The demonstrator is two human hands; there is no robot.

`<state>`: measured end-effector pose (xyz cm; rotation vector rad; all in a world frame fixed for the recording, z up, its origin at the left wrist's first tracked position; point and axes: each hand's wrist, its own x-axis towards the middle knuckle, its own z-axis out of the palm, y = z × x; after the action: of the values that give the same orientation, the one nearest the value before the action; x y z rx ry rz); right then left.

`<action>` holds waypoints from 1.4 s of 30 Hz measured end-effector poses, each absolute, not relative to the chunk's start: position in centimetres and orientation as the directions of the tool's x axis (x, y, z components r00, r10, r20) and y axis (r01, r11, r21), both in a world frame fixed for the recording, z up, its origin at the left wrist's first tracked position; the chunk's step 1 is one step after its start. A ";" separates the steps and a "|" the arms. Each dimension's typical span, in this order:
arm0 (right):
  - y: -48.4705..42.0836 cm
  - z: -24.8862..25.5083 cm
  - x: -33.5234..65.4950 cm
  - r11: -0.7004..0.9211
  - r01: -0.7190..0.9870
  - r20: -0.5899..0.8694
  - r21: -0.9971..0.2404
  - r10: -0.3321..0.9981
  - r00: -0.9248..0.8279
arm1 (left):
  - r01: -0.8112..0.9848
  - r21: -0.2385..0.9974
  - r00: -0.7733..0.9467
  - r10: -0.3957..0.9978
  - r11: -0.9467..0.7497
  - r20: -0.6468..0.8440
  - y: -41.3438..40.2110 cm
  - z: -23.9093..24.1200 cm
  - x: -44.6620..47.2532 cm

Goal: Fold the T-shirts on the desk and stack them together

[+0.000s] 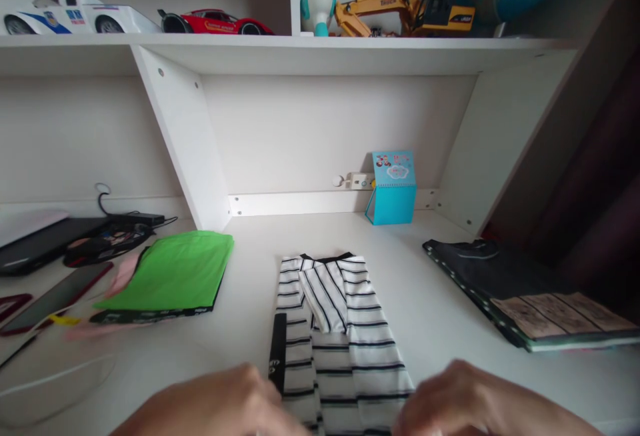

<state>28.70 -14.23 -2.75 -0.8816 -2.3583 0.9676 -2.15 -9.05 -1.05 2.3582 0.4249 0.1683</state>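
Observation:
A white shirt with black stripes (pixel 330 356) lies back-up on the desk, its sides folded inward and one sleeve laid slantwise near the collar. A black band with white lettering (pixel 278 354) runs along its left edge. Over the shirt's lower left part is my left hand (pixel 220 404), blurred, knuckles up. My right hand (pixel 465 401) is bent at the shirt's lower right edge. The frame's bottom cuts off the fingers of both hands, so whether they grip the fabric is hidden.
Folded green cloth (pixel 175 273) lies left, near a phone (pixel 55 299) and cables (pixel 107 239). Dark folded clothes (pixel 500 276) are stacked right. A blue desk calendar (pixel 395 189) stands at the back. Above, the shelf (pixel 350 56) holds toy vehicles and a globe.

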 end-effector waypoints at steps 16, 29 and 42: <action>7.6 -10.9 29.6 0.215 0.789 -0.038 -0.576 0.957 -0.288 | 0.479 0.877 0.607 0.734 -0.035 -0.303 12.1 -9.4 -0.6; 8.7 -11.8 29.0 0.048 0.922 -0.003 -0.385 0.999 -0.053 | 0.833 0.387 0.413 0.910 -0.396 0.041 13.2 -11.3 0.2; 1.9 -0.5 30.3 0.315 0.864 0.570 -0.393 0.821 -0.040 | 0.461 0.636 0.434 0.782 -0.619 0.447 8.0 0.3 -0.4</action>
<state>30.33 1.92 -0.49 -1.4984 -1.8468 -0.0742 -0.43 8.00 0.29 2.2705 1.0525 1.0332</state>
